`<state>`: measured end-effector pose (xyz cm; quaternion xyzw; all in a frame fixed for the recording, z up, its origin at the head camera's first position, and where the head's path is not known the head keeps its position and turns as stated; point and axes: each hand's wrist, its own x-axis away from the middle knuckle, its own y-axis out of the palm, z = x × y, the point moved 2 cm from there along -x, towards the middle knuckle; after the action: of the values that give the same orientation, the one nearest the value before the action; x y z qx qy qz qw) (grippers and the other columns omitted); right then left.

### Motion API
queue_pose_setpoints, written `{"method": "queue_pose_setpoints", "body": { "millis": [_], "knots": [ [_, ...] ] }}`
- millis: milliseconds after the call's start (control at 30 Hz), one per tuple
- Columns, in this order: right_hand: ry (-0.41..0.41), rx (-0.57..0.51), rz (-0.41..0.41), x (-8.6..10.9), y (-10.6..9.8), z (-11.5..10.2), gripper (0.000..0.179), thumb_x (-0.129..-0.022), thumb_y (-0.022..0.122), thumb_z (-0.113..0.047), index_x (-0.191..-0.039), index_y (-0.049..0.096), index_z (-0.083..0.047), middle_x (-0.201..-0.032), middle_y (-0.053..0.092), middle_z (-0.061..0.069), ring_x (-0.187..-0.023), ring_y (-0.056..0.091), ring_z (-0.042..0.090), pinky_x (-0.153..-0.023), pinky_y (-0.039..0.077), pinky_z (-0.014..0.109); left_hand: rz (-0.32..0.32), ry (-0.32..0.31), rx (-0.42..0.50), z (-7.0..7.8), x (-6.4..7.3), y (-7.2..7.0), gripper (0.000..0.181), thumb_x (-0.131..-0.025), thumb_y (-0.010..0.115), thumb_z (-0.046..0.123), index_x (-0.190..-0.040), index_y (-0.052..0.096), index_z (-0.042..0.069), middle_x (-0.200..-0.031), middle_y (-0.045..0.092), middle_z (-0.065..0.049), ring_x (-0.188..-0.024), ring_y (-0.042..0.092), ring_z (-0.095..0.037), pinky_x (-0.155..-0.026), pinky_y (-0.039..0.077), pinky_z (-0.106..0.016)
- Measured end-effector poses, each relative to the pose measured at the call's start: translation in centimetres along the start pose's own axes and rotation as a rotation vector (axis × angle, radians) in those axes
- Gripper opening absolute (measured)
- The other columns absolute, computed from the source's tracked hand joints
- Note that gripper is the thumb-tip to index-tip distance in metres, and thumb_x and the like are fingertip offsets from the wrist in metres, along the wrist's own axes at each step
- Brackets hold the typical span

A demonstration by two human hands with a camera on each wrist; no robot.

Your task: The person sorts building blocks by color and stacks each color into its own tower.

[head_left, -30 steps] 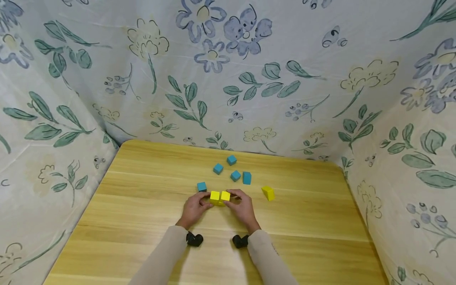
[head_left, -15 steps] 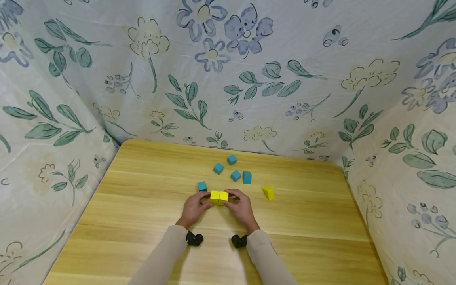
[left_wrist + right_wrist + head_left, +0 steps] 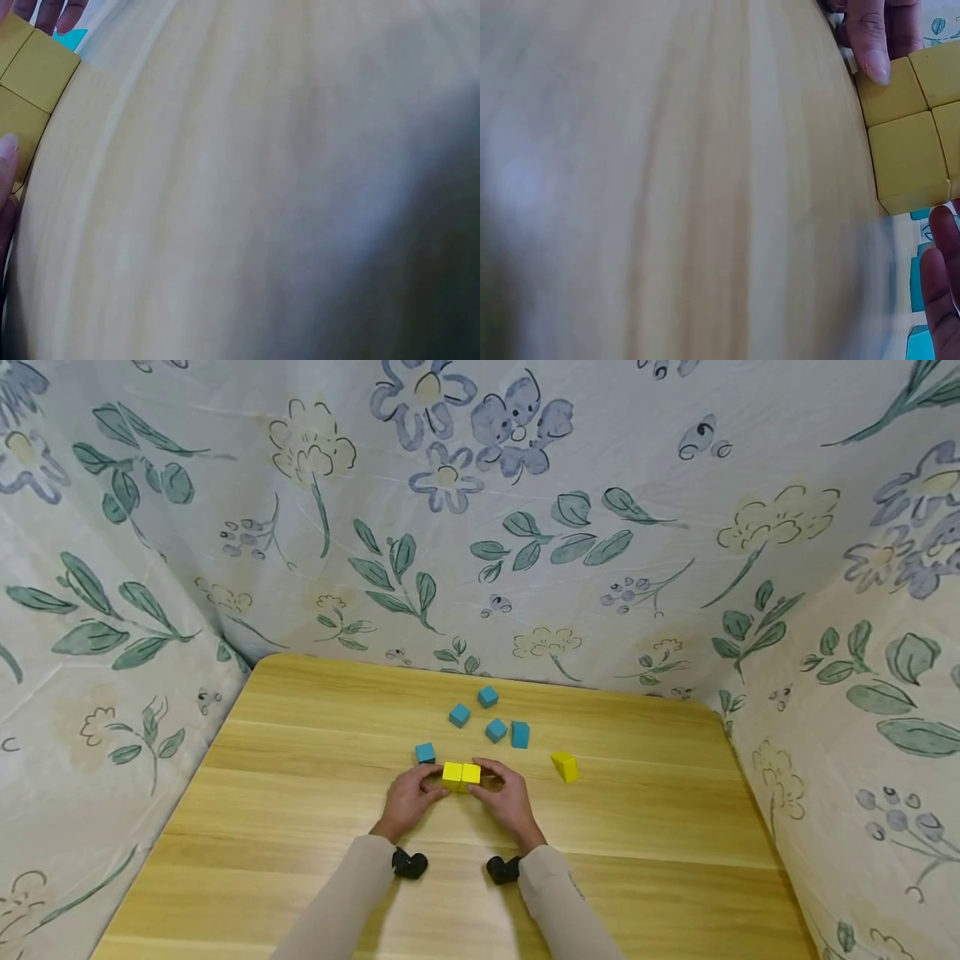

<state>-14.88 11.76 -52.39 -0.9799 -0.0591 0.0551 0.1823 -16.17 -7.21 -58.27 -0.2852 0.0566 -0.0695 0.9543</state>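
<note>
In the head view, two yellow blocks sit side by side as the top row of a stack: the left top block [image 3: 452,772] and the right top block [image 3: 471,773]. Both wrist views show more yellow blocks below, such as the lower right block [image 3: 909,159]. My left hand [image 3: 405,802] holds the stack's left side, its thumb on the front. At the right side, my right hand [image 3: 512,802] has thumb and forefinger around the right top block. That block is partly cut off in the wrist views.
Behind the hands lie several blue blocks, including a blue cube [image 3: 496,731] and a longer blue block [image 3: 520,735]. One blue cube [image 3: 425,752] is close to the left fingers. A yellow wedge-like block [image 3: 565,767] lies to the right. Floral cloth [image 3: 480,585] surrounds the wooden table [image 3: 637,827].
The right hand has brought the right top block down and left against the left one, closing the gap between them. Over the last half second hardly anything has moved.
</note>
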Motion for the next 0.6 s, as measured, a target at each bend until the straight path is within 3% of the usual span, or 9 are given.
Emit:
{"method": "queue_pose_setpoints", "body": {
  "millis": [167,400,600],
  "knots": [
    [-0.008,-0.067,-0.029,0.5,-0.6,-1.4,0.046,-0.083,0.073,0.001,-0.125,0.057,0.009,-0.121,0.06,0.027,-0.107,0.055,0.048,-0.092,0.04,0.061,-0.007,0.001,-0.007,0.0,0.0,-0.1,0.043,-0.083,0.076,0.021,-0.12,0.065,0.005,-0.1,0.068,-0.006,-0.071,0.061,-0.009,-0.069,0.051,-0.033],
    [0.032,-0.065,-0.028,1.2,-2.0,-1.1,0.051,-0.084,0.073,-0.002,-0.129,0.053,0.01,-0.125,0.056,0.03,-0.113,0.051,0.048,-0.094,0.037,0.061,0.0,0.036,-0.024,-0.2,0.1,0.0,0.043,-0.082,0.076,0.023,-0.119,0.065,0.005,-0.092,0.067,-0.002,-0.069,0.059,-0.007,-0.068,0.049,-0.032],
    [0.069,-0.108,0.013,1.9,-4.4,-0.4,0.055,-0.083,0.075,-0.002,-0.132,0.051,0.007,-0.128,0.054,0.029,-0.117,0.048,0.047,-0.097,0.035,0.06,-0.006,0.02,-0.009,-0.4,0.1,0.1,0.044,-0.082,0.076,0.023,-0.121,0.064,0.006,-0.089,0.065,0.001,-0.069,0.058,-0.006,-0.069,0.048,-0.032]
  ]
}}
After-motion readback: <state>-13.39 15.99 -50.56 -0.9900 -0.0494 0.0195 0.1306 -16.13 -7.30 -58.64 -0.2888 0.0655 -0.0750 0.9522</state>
